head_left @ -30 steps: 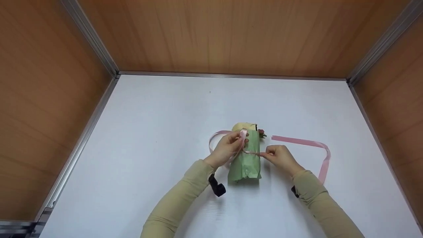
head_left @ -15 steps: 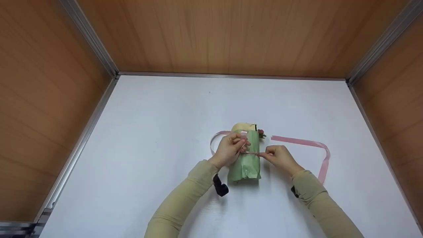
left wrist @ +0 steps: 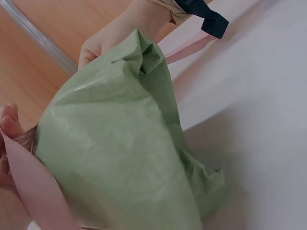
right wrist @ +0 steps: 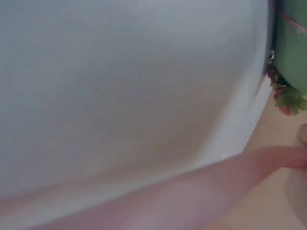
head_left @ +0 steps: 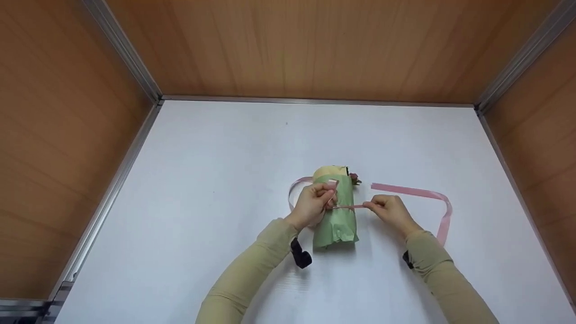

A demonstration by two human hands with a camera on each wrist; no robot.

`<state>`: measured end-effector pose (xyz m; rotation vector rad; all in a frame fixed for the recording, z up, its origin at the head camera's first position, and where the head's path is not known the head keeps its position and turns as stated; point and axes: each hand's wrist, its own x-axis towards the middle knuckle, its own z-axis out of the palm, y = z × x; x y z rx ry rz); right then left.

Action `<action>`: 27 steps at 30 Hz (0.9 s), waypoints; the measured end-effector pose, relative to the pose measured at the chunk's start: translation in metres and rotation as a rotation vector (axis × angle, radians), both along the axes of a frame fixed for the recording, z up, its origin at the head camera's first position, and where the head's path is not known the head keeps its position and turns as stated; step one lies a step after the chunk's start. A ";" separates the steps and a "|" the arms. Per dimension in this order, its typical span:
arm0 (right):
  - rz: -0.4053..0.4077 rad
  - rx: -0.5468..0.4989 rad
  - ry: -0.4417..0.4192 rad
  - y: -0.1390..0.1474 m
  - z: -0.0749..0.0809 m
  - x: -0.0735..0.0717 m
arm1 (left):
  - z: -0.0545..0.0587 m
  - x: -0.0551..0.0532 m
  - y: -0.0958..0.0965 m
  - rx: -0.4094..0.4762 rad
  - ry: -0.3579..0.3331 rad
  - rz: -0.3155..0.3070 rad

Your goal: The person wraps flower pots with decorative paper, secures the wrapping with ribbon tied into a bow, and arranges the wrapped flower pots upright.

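A bouquet wrapped in green paper (head_left: 339,227) lies on the white table, its cream paper (head_left: 330,171) at the far end and a few red blooms (head_left: 354,178) poking out on the right. Over its middle, my left hand (head_left: 311,206) pinches pink ribbon (left wrist: 36,187) between thumb and fingers, a short folded bit sticking up. My right hand (head_left: 390,213), just right of the bouquet, pinches another stretch of that ribbon, pulled straight across the paper. The knot area is partly hidden by the left fingers. Green wrap fills the left wrist view.
A ribbon tail (head_left: 407,191) runs right over the table and bends back towards the right forearm. Another loop (head_left: 294,186) curves out left of the bouquet. Wooden panels (head_left: 288,49) enclose the table at the back and sides. Black wrist straps (head_left: 300,255) hang at both cuffs.
My right hand has drawn back to the right, lengthening the taut ribbon. My left hand has shifted slightly right, and the upright ribbon loop above its fingers has become lower.
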<state>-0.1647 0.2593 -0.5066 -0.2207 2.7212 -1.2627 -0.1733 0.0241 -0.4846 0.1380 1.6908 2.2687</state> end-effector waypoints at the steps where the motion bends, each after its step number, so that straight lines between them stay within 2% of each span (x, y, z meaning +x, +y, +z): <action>1: -0.023 -0.015 -0.033 0.004 -0.001 0.000 | -0.001 0.000 0.001 0.011 0.003 -0.004; 5: -0.067 -0.071 -0.150 0.021 0.001 0.002 | -0.004 0.001 0.001 0.024 0.014 -0.019; 10: -0.058 -0.083 -0.267 0.044 0.005 0.007 | -0.004 0.002 0.000 -0.006 0.028 -0.032; 12: -0.028 -0.009 -0.234 0.053 0.005 0.008 | -0.004 0.002 0.000 -0.018 0.022 -0.036; 15: 0.023 0.161 -0.092 0.067 0.003 0.006 | -0.003 0.002 -0.001 -0.027 0.011 -0.042; 18: 0.019 0.307 0.000 0.080 0.003 0.003 | -0.003 0.001 -0.001 -0.030 0.012 -0.050; 24: -0.015 0.428 -0.150 0.093 0.005 0.000 | -0.006 0.002 -0.001 -0.040 0.022 -0.058; 27: -0.009 0.459 -0.146 0.094 0.003 0.000 | -0.007 0.002 -0.002 -0.045 0.024 -0.055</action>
